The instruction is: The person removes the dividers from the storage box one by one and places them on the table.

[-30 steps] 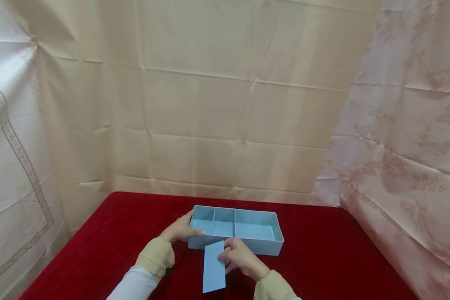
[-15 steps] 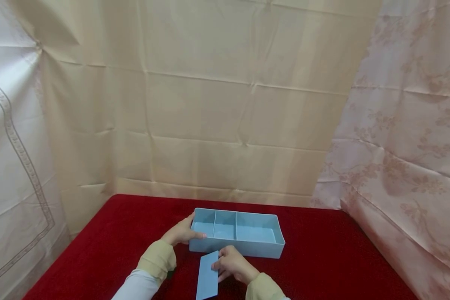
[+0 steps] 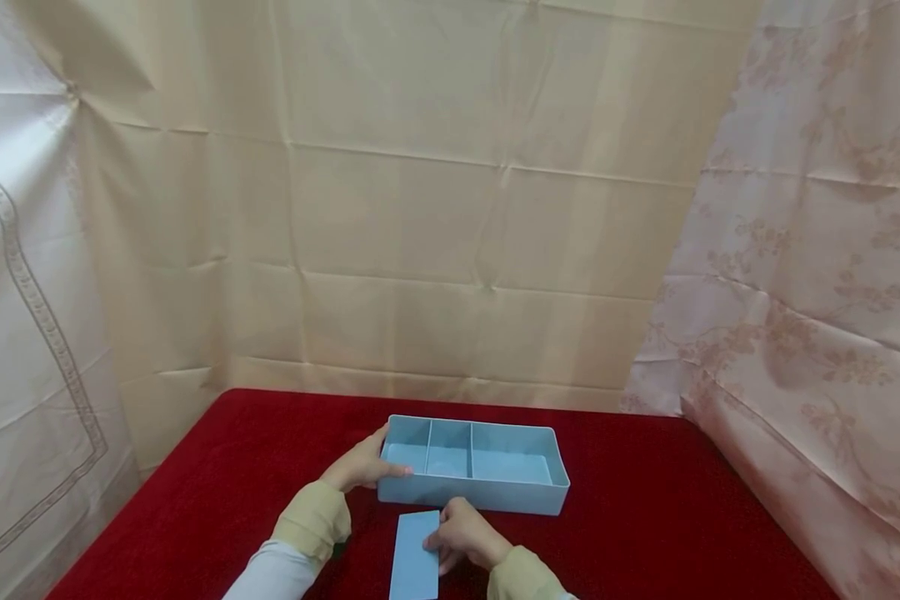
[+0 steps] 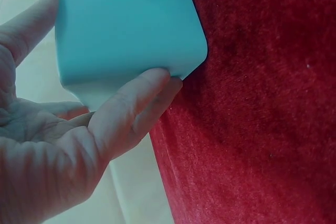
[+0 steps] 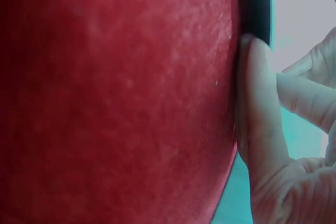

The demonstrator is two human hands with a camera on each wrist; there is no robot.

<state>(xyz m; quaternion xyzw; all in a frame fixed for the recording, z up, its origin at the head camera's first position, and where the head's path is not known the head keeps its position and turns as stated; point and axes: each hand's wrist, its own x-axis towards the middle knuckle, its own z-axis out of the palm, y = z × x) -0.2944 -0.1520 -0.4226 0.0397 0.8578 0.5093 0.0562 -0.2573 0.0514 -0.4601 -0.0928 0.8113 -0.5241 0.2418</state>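
Observation:
A light-blue plastic box (image 3: 487, 495) with two dividers making three compartments stands on the red cloth. My left hand (image 3: 360, 463) grips its left end, thumb over the front rim. In the left wrist view the fingers of this hand (image 4: 68, 140) are spread around the end wall of the box (image 4: 126, 30). In front of the box my right hand (image 3: 467, 533) pinches a flat light-blue panel (image 3: 415, 554) by its right edge, thumb on top. The right wrist view shows the fingers of that hand (image 5: 265, 103) close to the red cloth.
Red velvety cloth (image 3: 645, 500) covers the table. A beige curtain (image 3: 450, 250) hangs behind it, and a floral pinkish curtain (image 3: 832, 292) runs along the right side. Whitish fabric (image 3: 30, 333) hangs at the left.
My right hand has moved the panel away from the box, toward me and slightly left, and the panel now appears flatter. The left hand keeps its grip on the box.

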